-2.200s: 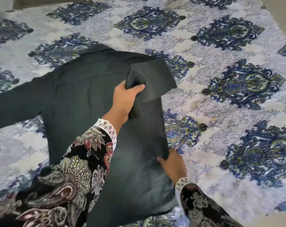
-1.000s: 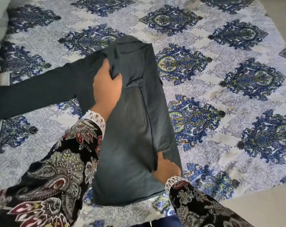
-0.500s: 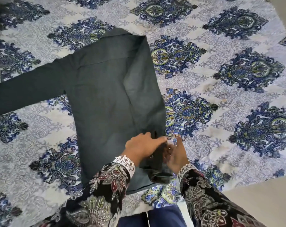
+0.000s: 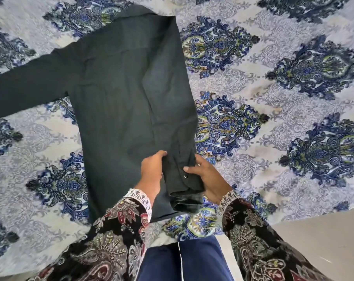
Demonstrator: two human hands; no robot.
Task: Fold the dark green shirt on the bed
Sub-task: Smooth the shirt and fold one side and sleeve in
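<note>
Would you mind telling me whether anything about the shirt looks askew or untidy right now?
The folded-in sleeve's cuff is bunched between the left hand and right hand, overhanging the dark green shirt's hem.

I see both sleeves (image 4: 115,236) in black fabric printed with grey, red and cream paisley and leaf motifs; each cuff (image 4: 140,199) ends in a white lace trim of looped scallops; below, I note dark blue trousers (image 4: 184,262), plain, with a centre gap.
</note>
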